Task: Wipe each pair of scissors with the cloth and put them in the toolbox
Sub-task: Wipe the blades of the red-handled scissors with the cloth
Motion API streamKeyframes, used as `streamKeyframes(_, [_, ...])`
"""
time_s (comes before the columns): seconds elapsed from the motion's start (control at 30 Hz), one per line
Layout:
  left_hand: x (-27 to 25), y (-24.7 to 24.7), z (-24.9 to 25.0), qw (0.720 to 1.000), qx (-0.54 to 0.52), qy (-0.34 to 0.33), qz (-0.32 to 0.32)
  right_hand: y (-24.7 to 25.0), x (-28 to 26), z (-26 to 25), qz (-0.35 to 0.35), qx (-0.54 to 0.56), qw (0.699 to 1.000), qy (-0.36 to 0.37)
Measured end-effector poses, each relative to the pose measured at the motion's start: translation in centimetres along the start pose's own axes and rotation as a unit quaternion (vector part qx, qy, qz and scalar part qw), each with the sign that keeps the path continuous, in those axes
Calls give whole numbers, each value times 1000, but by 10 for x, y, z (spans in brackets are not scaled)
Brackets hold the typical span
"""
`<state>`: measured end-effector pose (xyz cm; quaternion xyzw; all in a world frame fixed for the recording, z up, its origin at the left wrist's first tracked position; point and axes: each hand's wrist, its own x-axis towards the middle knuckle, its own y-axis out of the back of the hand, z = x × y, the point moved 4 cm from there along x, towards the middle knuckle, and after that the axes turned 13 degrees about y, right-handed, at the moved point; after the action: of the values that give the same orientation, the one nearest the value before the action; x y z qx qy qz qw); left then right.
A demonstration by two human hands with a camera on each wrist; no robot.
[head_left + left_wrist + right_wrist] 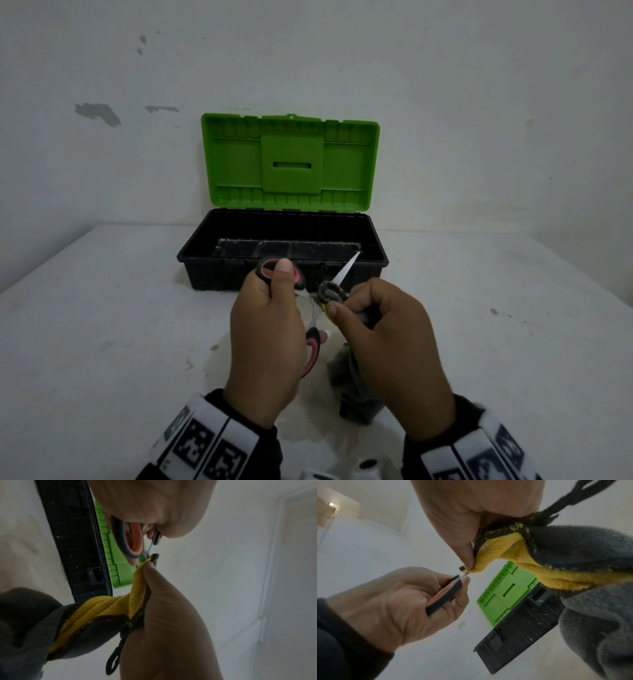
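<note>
My left hand (270, 315) grips the black-and-red handles of a pair of scissors (312, 346), thumb through the upper loop. Their silver blade (347, 269) points up and right over the toolbox's front edge. My right hand (387, 335) pinches a yellow-and-grey cloth (356, 380) around the blade near the pivot. In the left wrist view the cloth (118, 607) is folded over the blade by the handle loop (133, 540). In the right wrist view the left hand (406, 601) holds the scissors (444, 596) and the cloth (556, 563) hangs from my fingertips (469, 563).
The toolbox (239, 270) stands open at the back of the white table (102, 342), black base in front, green lid (291, 161) leaning against the wall. Its inside looks dark, with something lying along the bottom. A wet patch spreads on the table under my hands.
</note>
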<state>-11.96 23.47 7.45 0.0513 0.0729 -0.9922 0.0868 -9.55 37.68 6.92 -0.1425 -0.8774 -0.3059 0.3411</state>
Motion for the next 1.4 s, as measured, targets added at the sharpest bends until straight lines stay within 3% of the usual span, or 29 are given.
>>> streamKeyframes(0.27, [2,3,-1,1000,28,-6,11,14,7,2,29,35,999,-9])
streamKeyframes(0.47, [4,1,3,992,85,-90,30,-5,1,-10,25,-16,999,36])
streamKeyframes(0.6, [-1,1,6,986,104,-128,38,-7,2,-8,40,-7,999,20])
streamKeyframes(0.77, [-3,1,7,990,84,-110,25,-2,9,-2,63,58,996,-38])
streamKeyframes(0.93, [-4,1,11,975,123,-182,46,-7,5,-11,56,37,998,-2])
streamKeyframes(1.07, [-13,1,12,963,138,-226,40,-2,11,0,92,44,994,-38])
streamKeyframes(1.2, [-16,3,16,951,149,-266,45,-6,9,-6,50,61,996,-38])
streamKeyframes(1.4, [-18,6,14,932,181,-311,44,-1,15,5,68,81,991,-83])
